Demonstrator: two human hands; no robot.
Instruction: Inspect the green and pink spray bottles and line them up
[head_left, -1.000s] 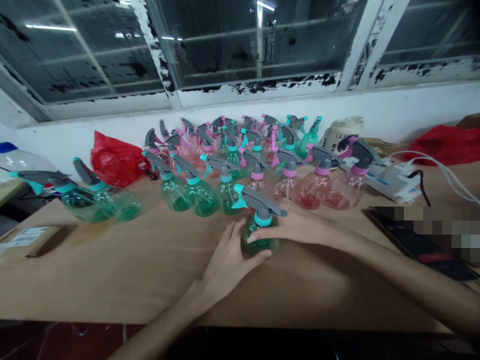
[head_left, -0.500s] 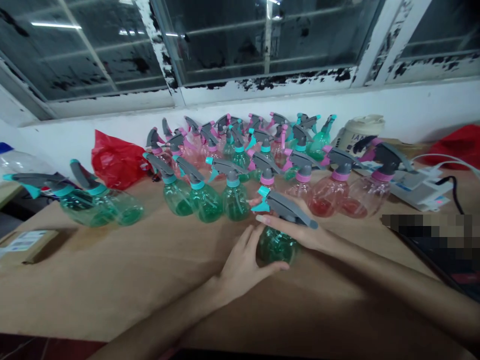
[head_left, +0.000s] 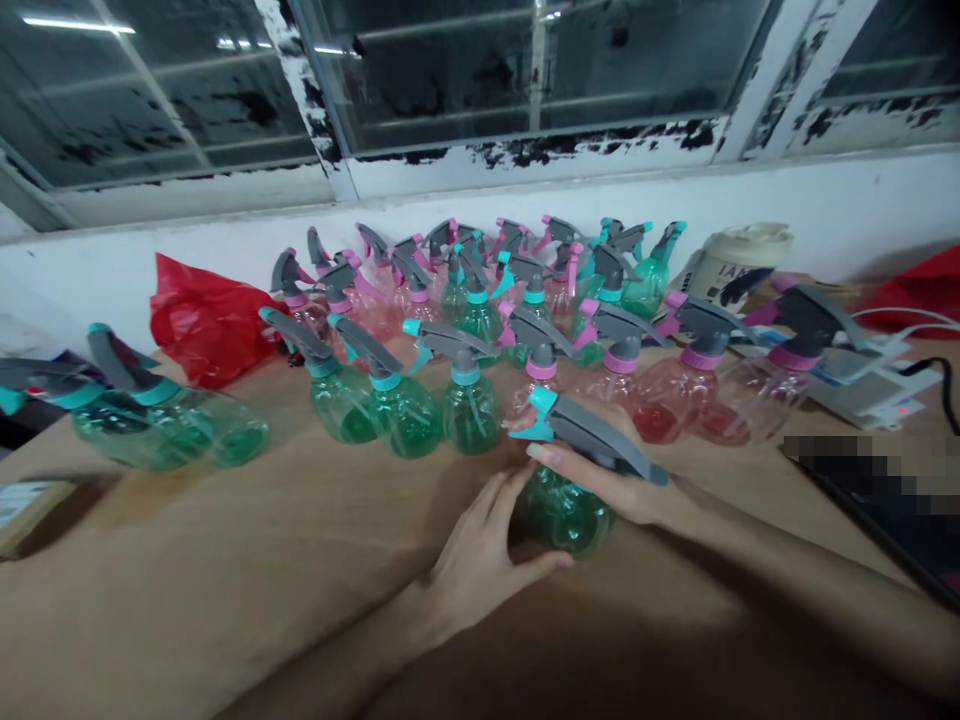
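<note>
A green spray bottle [head_left: 571,512] with a grey and teal trigger head stands on the table in front of me, its nozzle toward the left. My right hand [head_left: 619,482] is closed around its neck, just under the grey lever; part of those fingers is hidden behind the head. My left hand [head_left: 480,545] cups the lower body from the left, thumb in front and fingers reaching round the far side. Just beyond stand a green spray bottle [head_left: 471,410] with a teal collar and a pink spray bottle [head_left: 664,395] with a pink collar.
Several more pink and green bottles crowd toward the wall. Two green bottles [head_left: 161,430] stand at the left, near a small cardboard box [head_left: 41,520]. A red plastic bag [head_left: 210,325], a white tub [head_left: 739,262], a power strip [head_left: 870,395] and a dark flat device [head_left: 885,510] lie around.
The view has moved a little closer and tilted slightly. Both hands stay on the green spray bottle, with no clear change in their hold.
</note>
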